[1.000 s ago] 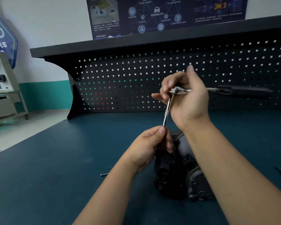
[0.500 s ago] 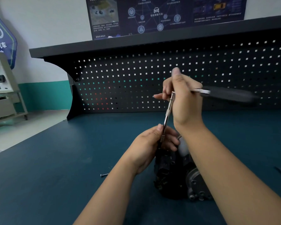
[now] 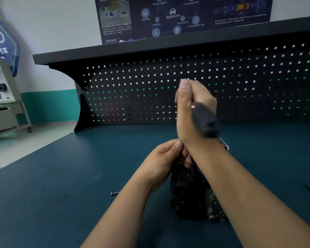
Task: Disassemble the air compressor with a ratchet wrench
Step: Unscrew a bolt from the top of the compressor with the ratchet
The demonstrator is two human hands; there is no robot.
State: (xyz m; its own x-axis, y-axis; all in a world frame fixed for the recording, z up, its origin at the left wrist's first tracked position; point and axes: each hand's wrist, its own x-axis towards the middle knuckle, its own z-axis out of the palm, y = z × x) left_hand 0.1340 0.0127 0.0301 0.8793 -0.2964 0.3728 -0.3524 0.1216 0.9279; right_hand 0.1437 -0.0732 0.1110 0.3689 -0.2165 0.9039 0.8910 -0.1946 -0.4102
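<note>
The air compressor (image 3: 186, 192) stands on the counter (image 3: 61, 203) in the lower centre of the frame, straight below both hands. The left hand (image 3: 161, 160) is the nearer one. Its fingers curl in at the compressor's top, but whether they pinch anything I cannot tell, since the right wrist hides it. Above, mid-frame, the right hand (image 3: 188, 111) is closed round the ratchet wrench (image 3: 205, 120) — its dark, blurred handle slants down and right toward the viewer. The coming swing likely pivots about an upright line from the right hand down into the compressor's top
</note>
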